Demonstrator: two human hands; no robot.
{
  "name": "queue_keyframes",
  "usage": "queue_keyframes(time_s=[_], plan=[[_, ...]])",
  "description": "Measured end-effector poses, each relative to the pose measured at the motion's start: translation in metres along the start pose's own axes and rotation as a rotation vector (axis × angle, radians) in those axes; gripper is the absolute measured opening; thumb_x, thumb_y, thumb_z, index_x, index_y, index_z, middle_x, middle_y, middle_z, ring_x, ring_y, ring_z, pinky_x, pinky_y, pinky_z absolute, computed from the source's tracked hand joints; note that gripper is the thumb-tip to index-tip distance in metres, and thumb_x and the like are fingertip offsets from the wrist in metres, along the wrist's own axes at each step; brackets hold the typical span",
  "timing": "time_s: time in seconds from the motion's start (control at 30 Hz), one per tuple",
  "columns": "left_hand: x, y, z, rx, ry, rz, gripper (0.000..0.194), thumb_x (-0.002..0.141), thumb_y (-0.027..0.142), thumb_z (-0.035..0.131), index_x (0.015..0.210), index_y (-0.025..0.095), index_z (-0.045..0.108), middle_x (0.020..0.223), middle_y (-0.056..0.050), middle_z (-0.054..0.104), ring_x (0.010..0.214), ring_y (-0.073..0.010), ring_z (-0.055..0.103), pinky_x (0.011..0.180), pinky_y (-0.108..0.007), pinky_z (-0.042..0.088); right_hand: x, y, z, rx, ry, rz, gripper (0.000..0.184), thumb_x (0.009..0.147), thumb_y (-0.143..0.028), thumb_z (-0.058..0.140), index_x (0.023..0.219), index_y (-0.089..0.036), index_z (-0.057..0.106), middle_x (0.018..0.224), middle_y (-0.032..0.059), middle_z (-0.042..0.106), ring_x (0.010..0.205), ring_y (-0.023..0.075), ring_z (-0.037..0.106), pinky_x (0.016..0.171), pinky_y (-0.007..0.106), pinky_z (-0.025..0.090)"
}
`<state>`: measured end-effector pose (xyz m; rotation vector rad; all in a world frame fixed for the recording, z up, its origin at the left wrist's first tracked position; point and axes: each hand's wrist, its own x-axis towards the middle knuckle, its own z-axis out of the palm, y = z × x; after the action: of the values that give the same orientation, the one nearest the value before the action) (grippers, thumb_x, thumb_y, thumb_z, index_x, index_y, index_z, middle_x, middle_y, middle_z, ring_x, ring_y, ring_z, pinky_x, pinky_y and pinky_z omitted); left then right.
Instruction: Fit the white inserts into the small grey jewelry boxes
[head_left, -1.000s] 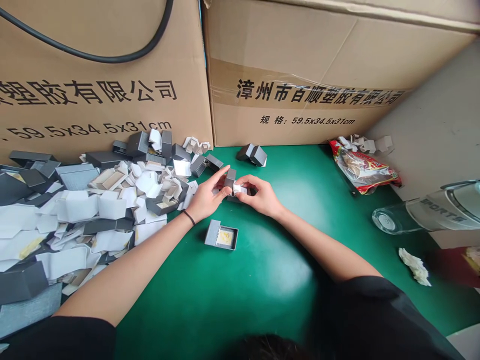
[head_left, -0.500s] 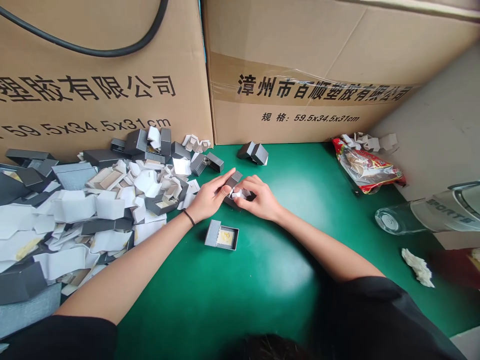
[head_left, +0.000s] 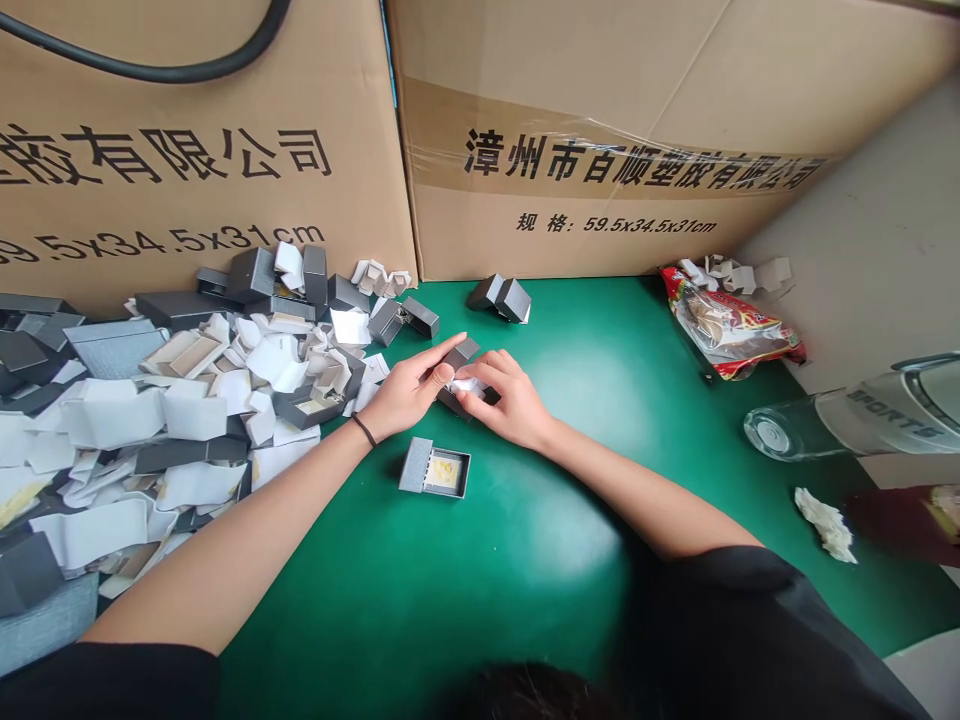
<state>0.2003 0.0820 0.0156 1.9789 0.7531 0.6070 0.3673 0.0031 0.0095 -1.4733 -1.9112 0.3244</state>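
Note:
A small dark grey box (head_left: 462,351) with its lid tipped up rests on the green table between my hands. My left hand (head_left: 407,392) grips it from the left, thumb against its inner side and fingers behind the lid. The fingers of my right hand (head_left: 513,402) are closed on a white card insert (head_left: 468,384) in the box; the fingertips partly cover it. Nearer to me lies another open grey box (head_left: 417,466), yellow-marked inside. Beyond my hands stands a dark box (head_left: 514,300), its lid apart.
At left spreads a big heap of white card pieces (head_left: 274,362) and dark boxes (head_left: 251,276). Two large cartons (head_left: 600,250) line the back. To the right are a red food packet (head_left: 731,325), a clear bottle (head_left: 795,425) and a crumpled tissue (head_left: 825,525).
The view has shifted slightly, so everything sits a little further left and up. My right fingers have pressed in closer over the white insert; my left hand keeps its hold.

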Motion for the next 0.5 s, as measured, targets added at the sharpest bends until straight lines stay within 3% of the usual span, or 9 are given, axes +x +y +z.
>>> queue_keyframes(time_s=[0.33, 0.5], plan=[[-0.0004, 0.0004, -0.0005, -0.001, -0.008, 0.044, 0.059, 0.09, 0.054, 0.033, 0.135, 0.016, 0.043, 0.137, -0.009, 0.049, 0.123, -0.024, 0.047, 0.104, -0.034, 0.037, -0.0021, -0.0053, 0.0042, -0.063, 0.045, 0.081, 0.023, 0.082, -0.039, 0.056, 0.096, -0.02, 0.061, 0.086, 0.0053, 0.06, 0.081, 0.0201, 0.049, 0.075, 0.034, 0.042], [-0.0009, 0.0023, -0.0007, 0.016, -0.023, 0.043, 0.058, 0.09, 0.053, 0.032, 0.134, 0.016, 0.043, 0.137, -0.009, 0.048, 0.124, -0.0241, 0.046, 0.104, -0.034, 0.037, 0.0002, -0.0039, 0.0006, 0.009, 0.029, -0.022, 0.02, 0.084, -0.033, 0.054, 0.093, -0.018, 0.064, 0.086, 0.0059, 0.06, 0.08, 0.0188, 0.048, 0.076, 0.034, 0.042]])
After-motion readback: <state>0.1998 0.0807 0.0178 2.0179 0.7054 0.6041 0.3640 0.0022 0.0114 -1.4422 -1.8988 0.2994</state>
